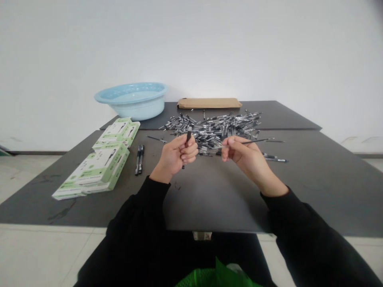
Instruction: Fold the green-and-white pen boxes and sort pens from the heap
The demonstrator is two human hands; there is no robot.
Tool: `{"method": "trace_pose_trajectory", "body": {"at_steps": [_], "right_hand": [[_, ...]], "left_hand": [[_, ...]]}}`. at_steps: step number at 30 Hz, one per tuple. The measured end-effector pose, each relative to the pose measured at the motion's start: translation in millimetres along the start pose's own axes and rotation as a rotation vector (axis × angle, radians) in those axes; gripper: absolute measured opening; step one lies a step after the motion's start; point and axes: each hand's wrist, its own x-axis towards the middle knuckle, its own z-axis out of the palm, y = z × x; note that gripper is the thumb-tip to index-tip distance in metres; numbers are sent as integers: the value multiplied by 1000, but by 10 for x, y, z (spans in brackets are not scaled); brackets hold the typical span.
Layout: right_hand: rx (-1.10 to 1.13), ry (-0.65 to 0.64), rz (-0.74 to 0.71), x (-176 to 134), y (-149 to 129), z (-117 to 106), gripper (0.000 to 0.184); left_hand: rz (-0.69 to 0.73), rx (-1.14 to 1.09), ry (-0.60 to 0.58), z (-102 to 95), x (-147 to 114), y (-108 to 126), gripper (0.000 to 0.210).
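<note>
My left hand point(179, 153) is closed around a black pen point(189, 134), whose dark end sticks up above the fist and whose other end shows below it. To the right, my right hand point(243, 155) pinches a thin dark pen refill point(259, 140) between thumb and fingers, its long end pointing right. Both hands are held above the table, apart from each other. Behind them spreads a large heap of clear and black pens point(215, 125). Left of my left hand, two black pens point(139, 159) lie side by side.
Green and white pen boxes point(98, 165) are stacked on the left of the dark table point(215, 199). A light blue basin point(134, 101) stands at the back left, and a flat brown cardboard piece point(209, 103) lies along the back. Loose pens point(277, 158) lie to the right.
</note>
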Motion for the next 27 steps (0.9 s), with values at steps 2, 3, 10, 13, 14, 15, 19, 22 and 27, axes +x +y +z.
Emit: {"method": "trace_pose_trajectory", "body": {"at_steps": [2,3,10,13,14,15,19,22,27], "right_hand": [[123,15,6,15,-34,-40,18],[166,21,1,20,-49,-54,16],[187,6,6,41,-62,-52,35],[111,28,9,39,-24,-28,37],[95,31,7,37,-12,-22,37],[87,31,2,35,-3,-17,36],[65,20,-15,27,23,-15,33],[41,23,-29,26,36,-22,31],[11,46,-37,27,47,-19,31]], "left_hand": [[8,147,-23,-38,47,-97,29],[-5,229,-33,-56,69,-146,30],[-103,489,-67,-86,154,-317,33],[-85,495,-65,-87,156,-315,32],[-88,496,-75,-90,158,-318,32],[-92,497,-86,-94,161,-324,33],[-91,505,-120,-111,175,-364,36],[-86,507,-125,-105,176,-378,35],[-81,502,-127,-71,160,-359,34]]}}
